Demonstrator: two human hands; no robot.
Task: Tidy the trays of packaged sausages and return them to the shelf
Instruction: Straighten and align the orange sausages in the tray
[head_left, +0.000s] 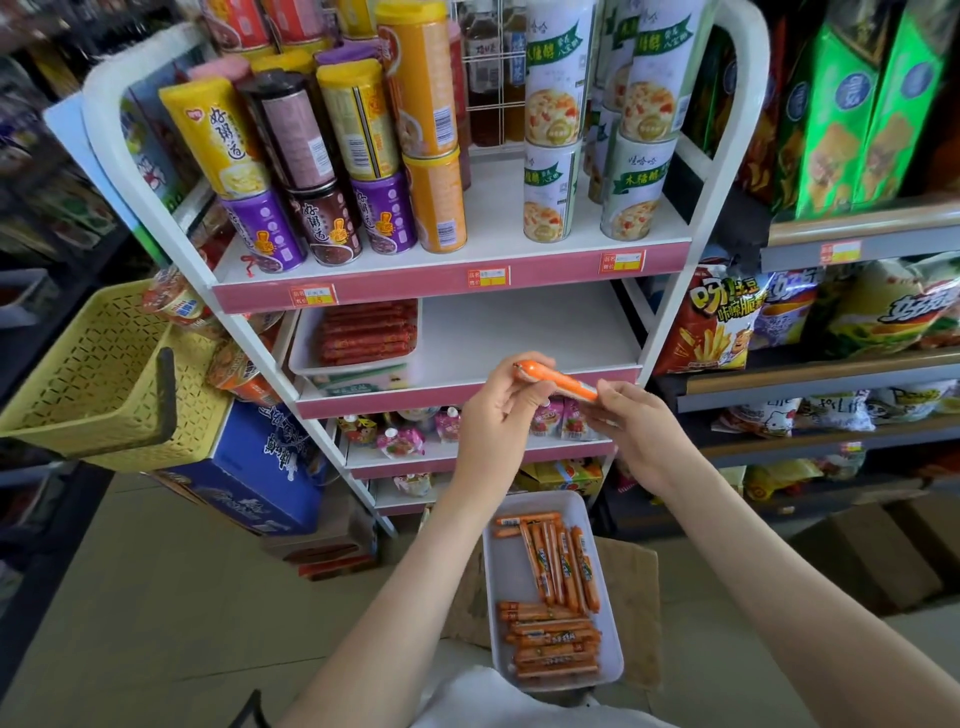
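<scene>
Head view. Both hands are raised in front of the white shelf unit (670, 317), close together. They share one orange packaged sausage (558, 379). The left hand (496, 410) grips its crimped end with curled fingers. The right hand (636, 431) pinches the other end.

Below the forearms, a white tray (506, 571) rests on what appears to be a cardboard box (631, 577). It holds more orange sausages (558, 574) in two loose groups, laid at different angles. A second tray (311, 366), with red sausages, sits on the left of the middle shelf. The space to its right is free.

Handling, as judged:
- Each sausage is likely light, fairly firm and film-wrapped, hence slick. Hold it mid-length, not by the crimp.
- The tray looks thin and may flex. Take both short ends and keep it level, since the load is loose.
</scene>
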